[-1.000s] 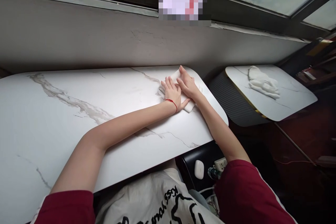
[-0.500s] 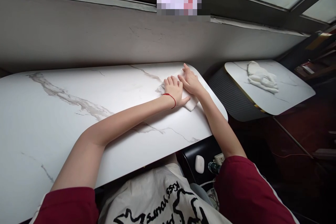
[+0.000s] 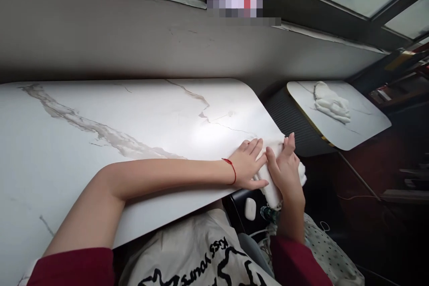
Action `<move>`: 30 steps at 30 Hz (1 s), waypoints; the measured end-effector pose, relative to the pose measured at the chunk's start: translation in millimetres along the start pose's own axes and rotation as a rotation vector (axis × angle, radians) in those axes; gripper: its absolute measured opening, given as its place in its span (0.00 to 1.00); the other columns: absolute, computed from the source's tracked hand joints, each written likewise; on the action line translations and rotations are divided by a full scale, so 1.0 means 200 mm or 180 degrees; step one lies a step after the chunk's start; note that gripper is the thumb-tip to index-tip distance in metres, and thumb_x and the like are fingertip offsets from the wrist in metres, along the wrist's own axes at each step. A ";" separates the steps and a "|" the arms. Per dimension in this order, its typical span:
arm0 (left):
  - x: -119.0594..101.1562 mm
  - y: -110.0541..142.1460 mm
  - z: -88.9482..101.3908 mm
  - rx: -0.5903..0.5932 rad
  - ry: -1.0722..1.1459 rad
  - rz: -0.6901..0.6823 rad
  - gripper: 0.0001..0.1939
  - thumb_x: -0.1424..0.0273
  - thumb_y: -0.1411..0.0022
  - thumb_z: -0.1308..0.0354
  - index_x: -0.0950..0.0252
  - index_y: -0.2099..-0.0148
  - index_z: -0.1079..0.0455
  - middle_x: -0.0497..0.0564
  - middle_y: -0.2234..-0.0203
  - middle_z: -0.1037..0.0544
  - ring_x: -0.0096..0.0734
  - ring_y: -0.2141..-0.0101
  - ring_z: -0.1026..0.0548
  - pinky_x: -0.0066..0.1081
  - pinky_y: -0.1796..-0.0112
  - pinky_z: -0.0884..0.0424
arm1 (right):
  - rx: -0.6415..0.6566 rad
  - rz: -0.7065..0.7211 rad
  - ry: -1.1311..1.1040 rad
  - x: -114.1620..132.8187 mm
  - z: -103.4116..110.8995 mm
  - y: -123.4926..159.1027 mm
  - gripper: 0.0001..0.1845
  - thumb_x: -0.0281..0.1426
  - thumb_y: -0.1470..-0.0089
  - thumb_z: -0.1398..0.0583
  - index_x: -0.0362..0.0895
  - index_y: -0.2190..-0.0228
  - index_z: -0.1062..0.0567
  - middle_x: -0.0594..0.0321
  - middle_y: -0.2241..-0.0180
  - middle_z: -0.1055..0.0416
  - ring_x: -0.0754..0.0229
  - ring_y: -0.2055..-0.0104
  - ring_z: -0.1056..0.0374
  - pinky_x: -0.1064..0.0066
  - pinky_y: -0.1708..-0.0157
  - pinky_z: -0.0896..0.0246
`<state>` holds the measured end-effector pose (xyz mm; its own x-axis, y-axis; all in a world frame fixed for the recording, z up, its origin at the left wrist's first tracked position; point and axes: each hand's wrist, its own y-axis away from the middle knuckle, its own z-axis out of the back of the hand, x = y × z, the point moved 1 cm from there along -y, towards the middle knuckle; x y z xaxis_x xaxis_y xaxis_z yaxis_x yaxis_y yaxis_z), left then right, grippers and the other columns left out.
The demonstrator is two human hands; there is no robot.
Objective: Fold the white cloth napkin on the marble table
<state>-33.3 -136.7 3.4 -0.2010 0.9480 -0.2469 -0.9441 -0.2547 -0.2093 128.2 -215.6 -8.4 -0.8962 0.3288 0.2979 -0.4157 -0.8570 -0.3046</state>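
Note:
A white cloth lies over the front right corner of a white marble-patterned tabletop, part of it hanging past the edge. My left hand, with a red string bracelet at the wrist, rests flat with its fingers spread, its fingertips at the cloth's left side. On the cloth's right side is my right hand, its thumb on top and its other fingers bent over the table's edge around the fabric. Some of those fingers are hidden behind the hand.
A second marble-topped table on the right bears a crumpled white cloth. Below the front edge are a white rounded case and a bottle on a black surface. A grey wall runs along the back.
Both hands have moved with the cloth from the back right of the tabletop towards me, to its front right corner. The cloth now overhangs the edge, and my right fingers have bent around it.

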 end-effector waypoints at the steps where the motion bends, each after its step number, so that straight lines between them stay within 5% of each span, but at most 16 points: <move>1: 0.00 0.00 -0.01 -0.0015 0.0067 -0.0083 0.44 0.47 0.33 0.47 0.77 0.30 0.44 0.75 0.30 0.48 0.62 0.30 0.48 0.51 0.35 0.51 | 0.0022 0.0005 0.0002 -0.02 0.01 0.03 0.47 0.54 0.33 0.55 0.43 0.27 0.67 0.37 0.30 0.48 0.35 0.28 0.49 0.34 0.36 0.52; 9: 0.08 -0.03 0.03 0.0215 0.0290 -0.0206 0.38 0.53 0.30 0.50 0.75 0.29 0.45 0.72 0.28 0.49 0.53 0.28 0.50 0.45 0.33 0.51 | 0.0025 0.0136 0.0121 -0.08 0.00 0.01 0.41 0.51 0.32 0.57 0.43 0.28 0.57 0.40 0.30 0.46 0.36 0.29 0.48 0.37 0.35 0.50; 13: 0.11 -0.04 -0.01 0.0141 0.0196 -0.0181 0.39 0.50 0.29 0.54 0.74 0.28 0.48 0.66 0.27 0.49 0.46 0.28 0.52 0.44 0.32 0.52 | -0.0029 0.0187 0.0222 -0.09 -0.01 -0.02 0.40 0.49 0.32 0.57 0.41 0.28 0.55 0.40 0.31 0.44 0.37 0.29 0.46 0.38 0.35 0.49; 19: 0.11 -0.05 0.00 -0.0138 -0.0111 -0.0295 0.36 0.56 0.28 0.54 0.80 0.30 0.44 0.70 0.29 0.45 0.50 0.28 0.50 0.47 0.32 0.56 | 0.0085 0.0403 0.0254 -0.14 -0.03 -0.10 0.40 0.49 0.33 0.56 0.40 0.29 0.52 0.40 0.32 0.43 0.39 0.30 0.44 0.41 0.35 0.48; 24: 0.13 -0.06 0.03 -0.0172 -0.0170 -0.0419 0.29 0.64 0.29 0.54 0.78 0.33 0.38 0.67 0.35 0.33 0.47 0.34 0.37 0.44 0.35 0.48 | 0.0127 0.0518 0.0308 -0.16 -0.07 -0.25 0.39 0.47 0.33 0.55 0.37 0.30 0.51 0.39 0.33 0.41 0.40 0.30 0.43 0.42 0.36 0.46; 30: 0.25 -0.10 0.04 -0.0141 -0.0418 0.0128 0.36 0.60 0.29 0.54 0.85 0.30 0.46 0.73 0.32 0.41 0.54 0.31 0.44 0.46 0.34 0.50 | 0.0185 0.0886 0.0070 -0.08 -0.20 -0.58 0.38 0.45 0.35 0.53 0.38 0.32 0.46 0.38 0.33 0.40 0.39 0.32 0.42 0.40 0.37 0.46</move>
<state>-26.7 -82.6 1.9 -0.2736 0.9529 -0.1305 -0.9227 -0.2984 -0.2440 183.6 -105.5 -14.7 -0.9780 0.0855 0.1903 -0.1440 -0.9366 -0.3193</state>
